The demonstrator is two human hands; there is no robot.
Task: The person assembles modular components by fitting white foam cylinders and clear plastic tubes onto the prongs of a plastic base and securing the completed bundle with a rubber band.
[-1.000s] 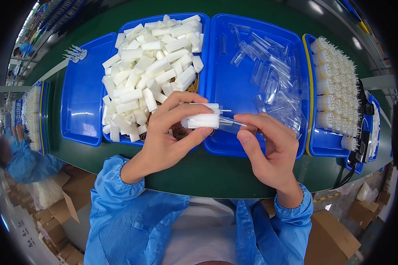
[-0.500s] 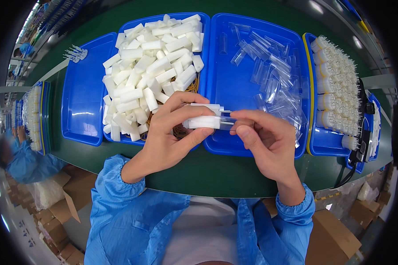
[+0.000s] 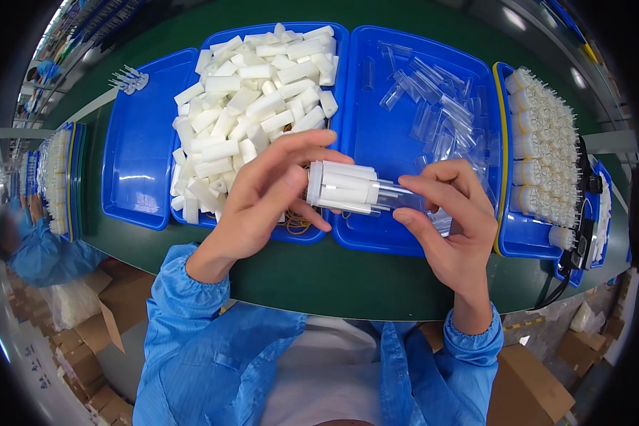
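Observation:
My left hand (image 3: 263, 188) holds the pale round base of a cluster of white foam cylinders (image 3: 348, 186) at the table's front middle. It lies sideways, with thin rods sticking out at its right end. Some fingers stretch away above and below it. Between thumb and fingers, my right hand (image 3: 451, 213) pinches a clear plastic tube (image 3: 402, 199) at the rod ends. Whether the tube goes over a rod or only touches it, I cannot tell.
Behind my left hand a blue tray (image 3: 342, 85) bears heaped white foam cylinders (image 3: 263, 85) and tan rubber bands (image 3: 296, 224). Right of it, another tray (image 3: 362, 142) carries loose clear tubes (image 3: 440, 106). Finished-looking clusters (image 3: 539, 135) stand far right. Several white pronged pieces (image 3: 129, 79) lie far left.
The cluster has turned, so more of its cylinders and its base now show. My left fingers have spread from it. My right hand has shifted slightly right with the clear tube.

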